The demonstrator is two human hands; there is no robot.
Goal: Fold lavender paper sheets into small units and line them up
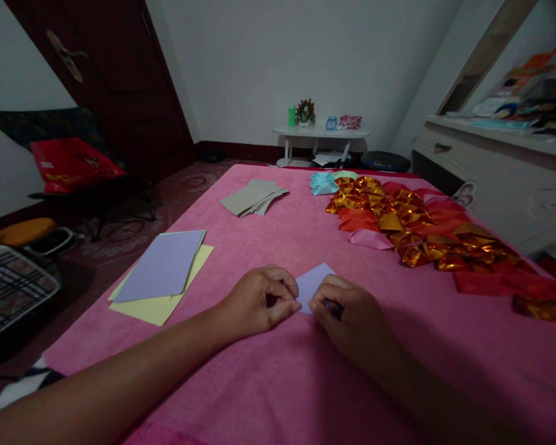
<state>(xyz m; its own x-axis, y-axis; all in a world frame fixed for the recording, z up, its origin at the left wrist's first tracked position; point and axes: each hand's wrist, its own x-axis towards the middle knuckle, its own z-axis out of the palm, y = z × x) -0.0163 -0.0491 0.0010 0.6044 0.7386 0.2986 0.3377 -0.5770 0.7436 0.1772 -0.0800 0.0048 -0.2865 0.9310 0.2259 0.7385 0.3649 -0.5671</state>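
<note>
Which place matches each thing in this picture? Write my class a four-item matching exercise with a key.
1. small purple paper
2. gray papers
3. plant
4. red bag

A. on the chair
B. between the left hand and right hand
C. on the small white table
D. fanned out on the pink cloth

Pairs: 1-B, 2-D, 3-C, 4-A

home room | dark panelled door (pixel 111 80) | flowers (pixel 305 111) on white table (pixel 317 132) | drawered cabinet (pixel 495 167)

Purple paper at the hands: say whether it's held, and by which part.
Held: the left hand pinches the purple paper at its left edge, the right hand at its right side.
</note>
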